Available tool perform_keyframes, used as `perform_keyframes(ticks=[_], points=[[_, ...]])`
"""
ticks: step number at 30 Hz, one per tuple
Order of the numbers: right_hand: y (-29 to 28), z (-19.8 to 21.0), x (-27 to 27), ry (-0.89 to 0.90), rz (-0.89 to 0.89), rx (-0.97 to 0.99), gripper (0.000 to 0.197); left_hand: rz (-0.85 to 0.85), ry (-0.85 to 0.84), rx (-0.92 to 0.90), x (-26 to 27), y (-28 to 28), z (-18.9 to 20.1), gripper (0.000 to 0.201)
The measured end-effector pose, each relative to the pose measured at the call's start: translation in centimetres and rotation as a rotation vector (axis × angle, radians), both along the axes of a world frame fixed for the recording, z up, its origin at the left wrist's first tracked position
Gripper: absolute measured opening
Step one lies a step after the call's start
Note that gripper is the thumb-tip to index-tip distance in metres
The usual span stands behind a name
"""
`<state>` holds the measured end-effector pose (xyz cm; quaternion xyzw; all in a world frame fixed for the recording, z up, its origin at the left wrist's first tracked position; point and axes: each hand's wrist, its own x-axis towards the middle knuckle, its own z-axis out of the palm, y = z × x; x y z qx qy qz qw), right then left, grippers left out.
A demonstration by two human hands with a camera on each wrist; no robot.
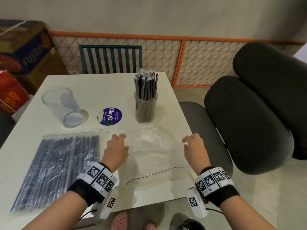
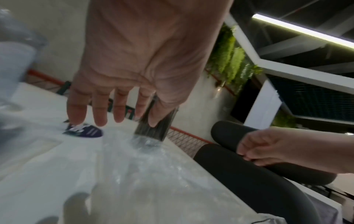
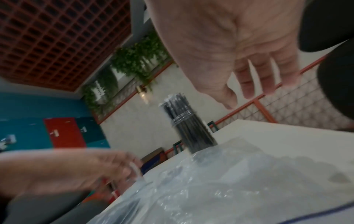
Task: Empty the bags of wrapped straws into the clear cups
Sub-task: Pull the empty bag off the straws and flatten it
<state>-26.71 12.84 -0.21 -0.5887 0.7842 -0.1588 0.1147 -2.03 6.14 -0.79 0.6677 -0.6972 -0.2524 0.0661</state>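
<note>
An empty clear cup (image 1: 62, 107) stands at the table's left. A second clear cup (image 1: 145, 105) at the back right is packed with black wrapped straws (image 3: 191, 130). A full bag of wrapped straws (image 1: 56, 168) lies flat at the front left. An emptied, crumpled clear bag (image 1: 154, 146) lies in the middle (image 2: 153, 174). My left hand (image 1: 118, 138) hovers over that bag's left edge, fingers straight and spread (image 2: 114, 112), holding nothing. My right hand (image 1: 191, 140) hovers at the bag's right side near the table edge, fingers relaxed (image 3: 249, 91), also holding nothing.
A round purple sticker (image 1: 111, 116) lies between the two cups. Dark padded chairs (image 1: 249, 122) crowd the table's right edge. A slatted green chair (image 1: 110, 58) stands behind the table, with cardboard boxes (image 1: 25, 52) at the far left and an orange mesh fence (image 1: 182, 55) behind.
</note>
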Motion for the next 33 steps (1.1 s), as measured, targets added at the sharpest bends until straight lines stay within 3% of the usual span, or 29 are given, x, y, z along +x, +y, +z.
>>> perform_keyframes(ticks=[3, 5, 7, 10, 12, 18, 21, 25, 28, 33], points=[[-1.9, -1.0, 2.0, 0.044, 0.207, -0.001, 0.024, -0.191, -0.057, -0.076, -1.9, -1.2, 0.1, 0.031], [-3.0, -2.2, 3.0, 0.090, 0.331, 0.119, 0.026, -0.309, -0.137, 0.006, -2.8, -1.4, -0.6, 0.030], [-3.9, -3.8, 3.2, 0.101, 0.437, 0.303, 0.045, -0.389, -0.264, 0.113, -3.1, -1.4, -1.7, 0.036], [-4.6, -5.8, 2.8, 0.122, 0.569, 0.585, 0.092, -0.479, -0.448, 0.328, -2.1, -0.9, -5.0, 0.101], [-4.6, -7.1, 2.3, 0.160, 0.563, 0.646, 0.103, -0.479, -0.492, 0.365, -1.6, -0.5, -6.4, 0.122], [-3.8, -8.0, 1.2, 0.262, 0.441, 0.704, 0.119, -0.518, -0.496, 0.341, -1.0, -0.5, -6.6, 0.134], [-4.6, -6.2, 1.2, 0.205, 0.445, 0.690, 0.121, -0.571, -0.455, 0.266, -0.9, -1.2, -4.9, 0.125], [-6.5, -4.0, 1.3, 0.227, 0.489, 0.520, 0.116, -0.625, -0.471, -0.064, -1.5, -3.1, -3.4, 0.102], [-8.3, -4.1, 1.6, 0.208, 0.462, 0.532, 0.120, -0.559, -0.511, 0.066, -2.1, -4.9, -4.4, 0.123], [-7.5, -7.1, 1.9, 0.216, 0.448, 0.793, 0.132, -0.453, -0.483, 0.255, -1.3, -4.2, -8.7, 0.144]])
